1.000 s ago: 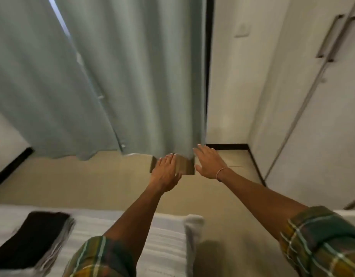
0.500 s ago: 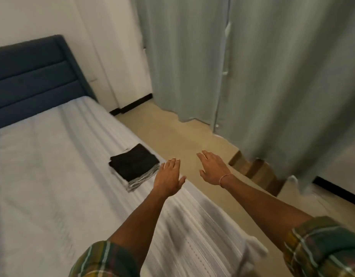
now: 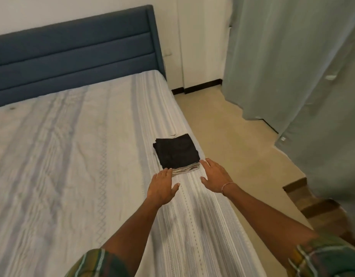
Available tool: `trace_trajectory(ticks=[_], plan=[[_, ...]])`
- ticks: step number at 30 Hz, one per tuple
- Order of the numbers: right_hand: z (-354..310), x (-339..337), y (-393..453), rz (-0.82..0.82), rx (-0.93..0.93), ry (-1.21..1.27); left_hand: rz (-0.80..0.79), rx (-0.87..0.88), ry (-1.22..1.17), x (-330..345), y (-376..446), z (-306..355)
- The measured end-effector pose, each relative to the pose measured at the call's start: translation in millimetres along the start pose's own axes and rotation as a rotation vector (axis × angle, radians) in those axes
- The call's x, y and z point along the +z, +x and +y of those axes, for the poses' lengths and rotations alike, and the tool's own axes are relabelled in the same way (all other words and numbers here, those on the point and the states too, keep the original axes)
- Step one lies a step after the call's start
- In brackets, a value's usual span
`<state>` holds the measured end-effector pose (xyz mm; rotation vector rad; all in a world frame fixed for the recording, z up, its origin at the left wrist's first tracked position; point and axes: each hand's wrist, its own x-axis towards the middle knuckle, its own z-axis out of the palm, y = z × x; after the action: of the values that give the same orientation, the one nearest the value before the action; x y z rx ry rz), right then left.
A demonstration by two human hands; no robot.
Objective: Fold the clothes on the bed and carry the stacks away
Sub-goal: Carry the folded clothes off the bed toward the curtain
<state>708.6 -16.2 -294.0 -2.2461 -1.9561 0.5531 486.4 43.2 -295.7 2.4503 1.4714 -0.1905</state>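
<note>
The stack (image 3: pixel 176 151) lies flat, edges aslant to the bed's (image 3: pixel 72 156) edge, both hands spread, empty.

Brown box (image 3: pixel 320 206) blurred, half hidden behind the curtain (image 3: pixel 312 76)

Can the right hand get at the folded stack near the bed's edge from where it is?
Probably yes. The right hand is open, fingertips at the near corner of the folded stack, and nothing lies between them.

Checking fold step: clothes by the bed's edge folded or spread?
Folded: the stack of clothes is a compact square, black piece on top, layered edges showing at its near side.
</note>
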Motion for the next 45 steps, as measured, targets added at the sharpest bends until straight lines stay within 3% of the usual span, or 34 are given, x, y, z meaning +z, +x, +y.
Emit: trace_trajectory(ticks=[9,13,22,31,35,38,45], plan=[[15,36,83,-0.142,0.032,0.085,-0.041,-0.189,-0.194,17,88,-34],[28,51,137,-0.170,0.089,0.264,-0.028,-0.289,-0.447,37,145,-50],[80,116,264,-0.120,0.511,0.810,-0.081,-0.773,-1.174,105,272,-103],[101,162,331,-0.143,0.551,1.117,-0.027,-0.906,-1.262,151,327,-133],[109,158,341,-0.275,0.542,1.216,-0.059,-0.871,-1.262,144,326,-133],[107,159,346,-0.380,0.498,1.292,-0.153,-0.820,-1.417,137,319,-144],[87,167,325,-0.218,0.469,1.322,-0.138,-0.783,-1.516,122,299,-144]])
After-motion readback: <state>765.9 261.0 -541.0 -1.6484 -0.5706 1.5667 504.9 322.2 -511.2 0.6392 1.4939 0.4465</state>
